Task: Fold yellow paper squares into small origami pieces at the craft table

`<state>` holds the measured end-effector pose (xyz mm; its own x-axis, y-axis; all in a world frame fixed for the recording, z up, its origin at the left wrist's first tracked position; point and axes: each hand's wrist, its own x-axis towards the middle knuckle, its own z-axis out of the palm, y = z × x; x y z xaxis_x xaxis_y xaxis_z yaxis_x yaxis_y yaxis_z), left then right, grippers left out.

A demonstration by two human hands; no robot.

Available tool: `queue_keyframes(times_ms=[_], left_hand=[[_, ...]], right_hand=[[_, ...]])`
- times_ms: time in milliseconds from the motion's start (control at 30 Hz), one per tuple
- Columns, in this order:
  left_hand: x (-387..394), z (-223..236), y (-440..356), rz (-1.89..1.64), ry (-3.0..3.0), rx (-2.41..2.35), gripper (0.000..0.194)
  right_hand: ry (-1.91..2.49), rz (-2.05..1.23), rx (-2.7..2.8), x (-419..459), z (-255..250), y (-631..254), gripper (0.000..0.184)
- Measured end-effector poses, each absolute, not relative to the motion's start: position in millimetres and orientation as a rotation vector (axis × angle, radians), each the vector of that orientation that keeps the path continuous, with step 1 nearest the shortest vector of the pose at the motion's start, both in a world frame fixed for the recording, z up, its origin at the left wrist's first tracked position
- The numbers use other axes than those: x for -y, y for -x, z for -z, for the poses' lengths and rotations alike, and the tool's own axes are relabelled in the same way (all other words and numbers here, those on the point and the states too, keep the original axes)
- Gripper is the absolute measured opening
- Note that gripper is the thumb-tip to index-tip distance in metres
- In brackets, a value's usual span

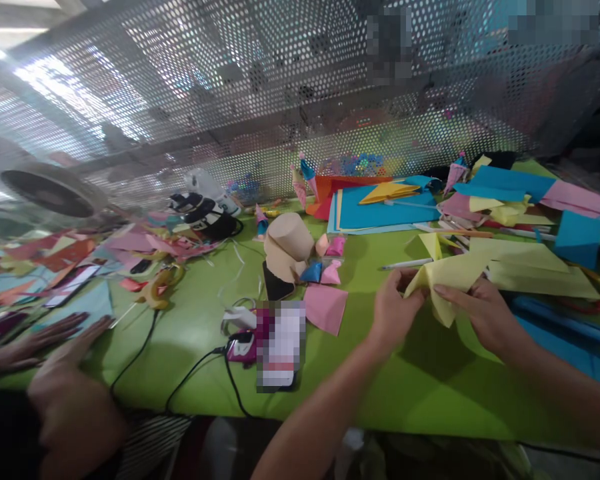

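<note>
Between my two hands is a pale yellow sheet of paper (455, 277), bent and partly folded, held above the green table (380, 393). My left hand (399, 300) pinches its left edge, thumb on the near side. On the right, my right hand (480, 310) grips the paper with the thumb pressed on its face; some fingers are hidden behind it. A white pen (405, 264) lies just beyond my left hand. More pale yellow paper (540, 275) lies beside my right hand, with blue paper (575, 347) near that forearm.
A co-worker's hands (75, 333) rest on light blue paper at the left. A yellow glue gun (157, 290) trails a black cord. A phone (283, 347), a pink paper square (326, 308) and a beige paper hat shape (290, 240) lie mid-table. Blue sheets (365, 212) are stacked behind.
</note>
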<state>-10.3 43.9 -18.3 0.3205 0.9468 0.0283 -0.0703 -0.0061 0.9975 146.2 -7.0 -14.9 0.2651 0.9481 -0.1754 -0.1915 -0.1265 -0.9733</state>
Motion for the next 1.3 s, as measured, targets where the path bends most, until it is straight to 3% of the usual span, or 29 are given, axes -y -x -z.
queue_keyframes(times_ms=[133, 433, 967, 1300], left_hand=[[-40, 16, 10, -1.035, -1.433, -1.048, 0.027], [-38, 16, 10, -1.037, -1.603, -1.194, 0.023], [-38, 21, 6, -1.047, -1.625, -0.939, 0.031], [-38, 18, 7, -0.999, -1.679, -0.958, 0.032]], right_hand=[[1.365, -1.132, 0.889, 6, 22, -147, 0.034], [1.415, -1.128, 0.925, 6, 17, -143, 0.044], [1.243, -1.266, 0.653, 2, 8, -137, 0.049], [1.288, -1.161, 0.663, 2, 16, -138, 0.057]])
